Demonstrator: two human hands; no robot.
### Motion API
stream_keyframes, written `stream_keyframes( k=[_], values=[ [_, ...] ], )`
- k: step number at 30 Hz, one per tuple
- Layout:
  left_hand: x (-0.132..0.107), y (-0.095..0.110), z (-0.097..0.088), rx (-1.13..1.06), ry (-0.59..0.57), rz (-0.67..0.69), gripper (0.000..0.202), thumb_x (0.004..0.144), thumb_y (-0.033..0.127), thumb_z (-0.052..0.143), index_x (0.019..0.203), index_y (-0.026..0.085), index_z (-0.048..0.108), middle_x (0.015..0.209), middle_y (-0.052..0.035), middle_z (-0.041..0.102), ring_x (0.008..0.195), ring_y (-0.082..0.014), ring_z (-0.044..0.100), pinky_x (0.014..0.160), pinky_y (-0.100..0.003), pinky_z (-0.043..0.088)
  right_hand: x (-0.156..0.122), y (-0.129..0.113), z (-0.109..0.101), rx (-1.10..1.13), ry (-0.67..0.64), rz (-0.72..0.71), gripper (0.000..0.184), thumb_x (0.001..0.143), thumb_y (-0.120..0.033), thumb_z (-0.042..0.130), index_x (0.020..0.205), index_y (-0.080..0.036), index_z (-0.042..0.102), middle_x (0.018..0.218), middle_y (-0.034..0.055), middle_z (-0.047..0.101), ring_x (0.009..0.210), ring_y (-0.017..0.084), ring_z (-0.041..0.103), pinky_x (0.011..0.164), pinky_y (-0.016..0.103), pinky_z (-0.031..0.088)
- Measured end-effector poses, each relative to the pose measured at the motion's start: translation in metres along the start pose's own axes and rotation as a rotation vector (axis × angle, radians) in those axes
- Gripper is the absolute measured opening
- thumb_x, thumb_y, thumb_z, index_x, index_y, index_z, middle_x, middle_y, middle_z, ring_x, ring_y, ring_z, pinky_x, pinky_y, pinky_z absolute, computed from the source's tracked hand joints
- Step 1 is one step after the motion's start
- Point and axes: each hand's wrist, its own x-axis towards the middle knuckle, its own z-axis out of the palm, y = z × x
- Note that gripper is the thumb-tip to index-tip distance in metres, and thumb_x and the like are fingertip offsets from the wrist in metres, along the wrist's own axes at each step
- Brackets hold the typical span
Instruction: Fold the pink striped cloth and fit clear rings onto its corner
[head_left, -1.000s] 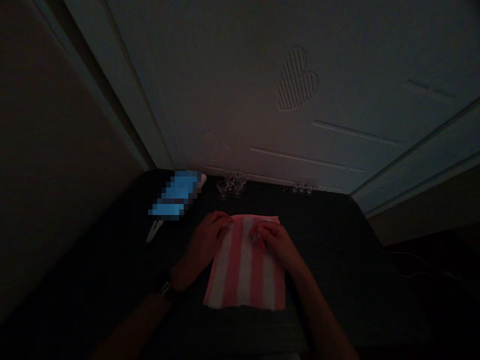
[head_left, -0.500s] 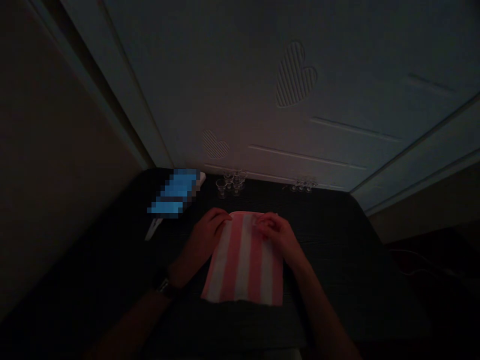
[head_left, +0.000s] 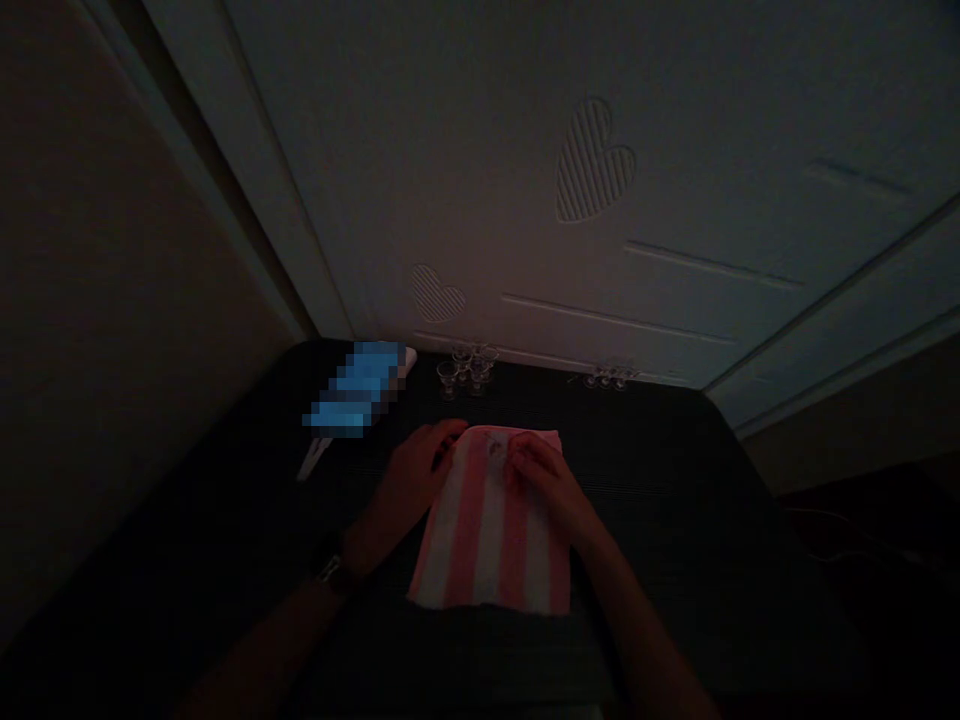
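Note:
A pink-and-white striped towel (head_left: pixel 491 540) lies flat on the dark table. My left hand (head_left: pixel 420 465), with a dark watch on its wrist, is at the towel's far left corner. Its thumb and fingers close on the edge there. Over the far right part of the towel, my right hand (head_left: pixel 544 475) has its fingertips pinched together. A small clear glass (head_left: pixel 495 447) shows just left of those fingertips, tilted low over the cloth. Dim light blurs its outline, and my fingers hide its held end.
Several small stemmed glasses (head_left: pixel 469 372) stand behind the towel near the wall. More small clear pieces (head_left: pixel 609 376) sit farther right. A phone-like lit screen (head_left: pixel 352 390), pixelated, leans on a white stand (head_left: pixel 313 458) at the left. The dark table (head_left: pixel 675 500) meets a white panel (head_left: pixel 487 200) with raised hearts.
My right hand has turned slightly and the small glass now shows left of its fingertips. My left fingers have shifted a little at the towel's corner. The whole view has moved slightly.

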Motion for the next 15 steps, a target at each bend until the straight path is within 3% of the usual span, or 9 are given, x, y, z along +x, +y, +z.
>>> stream_keyframes(
  k=[2, 5, 9, 15],
  values=[
    [0.000, 0.001, 0.000, -0.006, -0.003, -0.012, 0.034, 0.080, 0.014, 0.042, 0.112, 0.021, 0.052, 0.104, -0.0037, 0.060, 0.092, -0.0168, 0.057, 0.082, -0.031, 0.046, -0.001, 0.001, 0.005, 0.004, -0.043, 0.017, 0.016, 0.085, -0.037, 0.046, 0.081, -0.022, 0.051, 0.067, -0.0027, 0.051, 0.060, 0.011, 0.046, 0.060, 0.024, 0.038],
    [0.000, 0.004, -0.002, -0.036, -0.002, -0.025, 0.037, 0.079, 0.013, 0.043, 0.114, 0.021, 0.051, 0.107, -0.0039, 0.060, 0.092, -0.0165, 0.057, 0.081, -0.031, 0.046, 0.000, 0.003, 0.007, -0.026, 0.002, 0.008, 0.017, 0.083, -0.037, 0.049, 0.078, -0.022, 0.049, 0.066, -0.0036, 0.047, 0.058, 0.011, 0.044, 0.057, 0.023, 0.036],
    [0.001, 0.009, -0.006, -0.108, 0.016, -0.048, 0.035, 0.078, 0.018, 0.046, 0.113, 0.022, 0.053, 0.109, -0.0037, 0.061, 0.094, -0.0168, 0.058, 0.082, -0.031, 0.046, 0.002, 0.009, 0.003, -0.041, 0.092, -0.005, 0.014, 0.083, -0.032, 0.046, 0.075, -0.021, 0.047, 0.064, -0.0038, 0.045, 0.057, 0.010, 0.042, 0.056, 0.022, 0.035],
    [0.002, 0.012, -0.010, -0.357, -0.043, -0.136, 0.032, 0.080, 0.030, 0.051, 0.110, 0.020, 0.052, 0.098, -0.0038, 0.066, 0.091, -0.0175, 0.062, 0.080, -0.030, 0.049, 0.002, 0.014, 0.003, 0.013, 0.081, -0.008, 0.006, 0.080, -0.020, 0.041, 0.077, -0.022, 0.046, 0.065, -0.0037, 0.046, 0.058, 0.011, 0.044, 0.056, 0.022, 0.036]
  ],
)
